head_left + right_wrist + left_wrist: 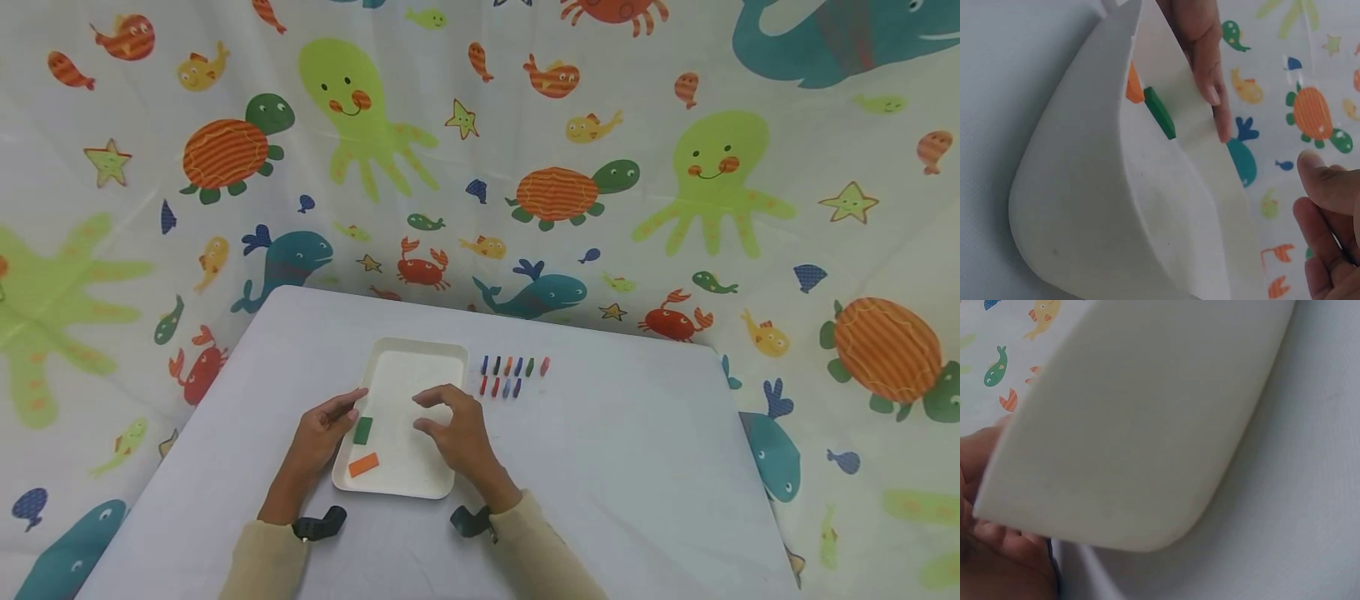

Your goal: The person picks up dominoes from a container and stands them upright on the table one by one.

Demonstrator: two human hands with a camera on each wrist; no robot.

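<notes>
A shallow white tray [405, 367] sits on the table, with a green rectangular block [363, 431] and an orange one [363, 465] along its left side. My left hand [318, 433] rests at the tray's left rim, its thumb and forefinger extended along it near the green block. In the left wrist view, the tray's outer wall [1135, 437] covers part of that hand. Over the tray's right side is my right hand [461, 433], thumb and forefinger apart in a C shape with nothing between them. The right wrist view shows both blocks past the near wall.
Two short rows of small coloured sticks [507, 377] lie just right of the tray. A white cloth covers the table [637, 450]. Behind and around it hangs a curtain [465, 242] printed with sea animals.
</notes>
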